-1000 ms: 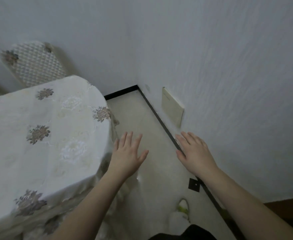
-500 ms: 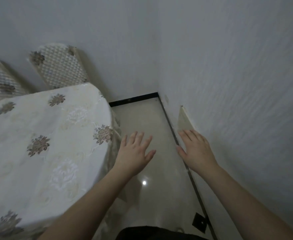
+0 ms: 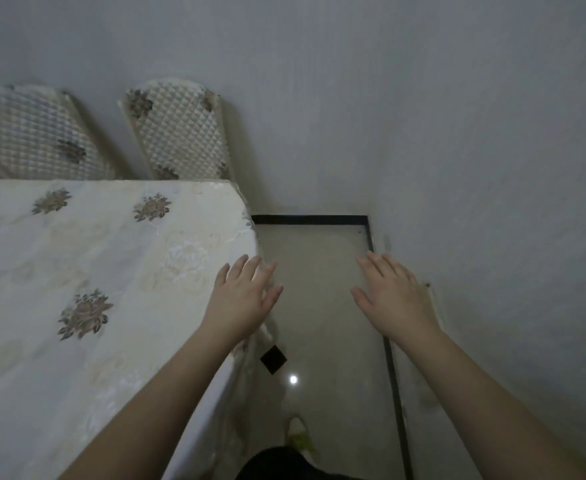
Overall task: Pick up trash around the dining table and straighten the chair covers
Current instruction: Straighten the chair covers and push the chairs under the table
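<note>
The dining table [image 3: 87,271] fills the left, under a cream cloth with brown flower motifs. Two chair backs in quilted cream covers stand behind it against the wall, one at the far left [image 3: 32,133] and one nearer the table corner [image 3: 180,129]. My left hand [image 3: 243,299] hovers with fingers spread over the table's right edge and holds nothing. My right hand [image 3: 392,299] is stretched out flat above the floor beside the right wall, also empty. No trash shows on the visible floor.
A narrow strip of glossy beige floor [image 3: 319,271] with a black border runs between table and right wall [image 3: 492,202]. A small black tile inset [image 3: 273,359] lies near the table skirt. My foot in a light slipper [image 3: 298,434] shows at the bottom.
The view has swung left and up, so both chair backs and more of the table now show. Both hands stay spread and empty; my left hand has come over the table edge.
</note>
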The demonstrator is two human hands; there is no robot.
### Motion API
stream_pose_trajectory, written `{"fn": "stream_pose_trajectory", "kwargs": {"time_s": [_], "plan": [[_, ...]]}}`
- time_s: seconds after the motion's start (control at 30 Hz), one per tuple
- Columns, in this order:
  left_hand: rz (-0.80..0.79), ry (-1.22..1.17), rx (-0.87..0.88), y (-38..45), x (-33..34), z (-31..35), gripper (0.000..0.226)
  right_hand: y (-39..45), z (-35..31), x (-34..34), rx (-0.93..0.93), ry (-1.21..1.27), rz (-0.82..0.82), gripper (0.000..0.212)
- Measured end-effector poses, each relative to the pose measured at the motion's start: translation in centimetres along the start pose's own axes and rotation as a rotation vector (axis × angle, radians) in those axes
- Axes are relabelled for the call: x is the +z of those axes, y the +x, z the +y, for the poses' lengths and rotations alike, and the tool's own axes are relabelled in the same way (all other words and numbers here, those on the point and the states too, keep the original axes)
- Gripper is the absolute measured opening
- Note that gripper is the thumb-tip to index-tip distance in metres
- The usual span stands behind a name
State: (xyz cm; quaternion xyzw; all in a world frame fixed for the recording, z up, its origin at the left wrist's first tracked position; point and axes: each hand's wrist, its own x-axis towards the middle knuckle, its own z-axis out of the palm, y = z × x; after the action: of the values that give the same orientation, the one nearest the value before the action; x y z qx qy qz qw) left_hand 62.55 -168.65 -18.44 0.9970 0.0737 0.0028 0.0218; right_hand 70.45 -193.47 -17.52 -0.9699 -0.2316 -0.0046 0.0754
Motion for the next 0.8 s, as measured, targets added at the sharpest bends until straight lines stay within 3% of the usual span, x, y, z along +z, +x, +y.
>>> {"fn": "stream_pose_trajectory", "kwargs": {"time_s": [0.3,0.8], "plan": [[0.023,-0.015,0.015,13.7,-1.5,-4.3,0.081,14.8,0.0,-0.2,-0.031,0.059,0.055,0.055],[0.086,-0.005,-0.231,33.9,-1.7,-5.4,0.077,41.0,5.8,0.1,-0.267,0.088,-0.024,0.056]]}}
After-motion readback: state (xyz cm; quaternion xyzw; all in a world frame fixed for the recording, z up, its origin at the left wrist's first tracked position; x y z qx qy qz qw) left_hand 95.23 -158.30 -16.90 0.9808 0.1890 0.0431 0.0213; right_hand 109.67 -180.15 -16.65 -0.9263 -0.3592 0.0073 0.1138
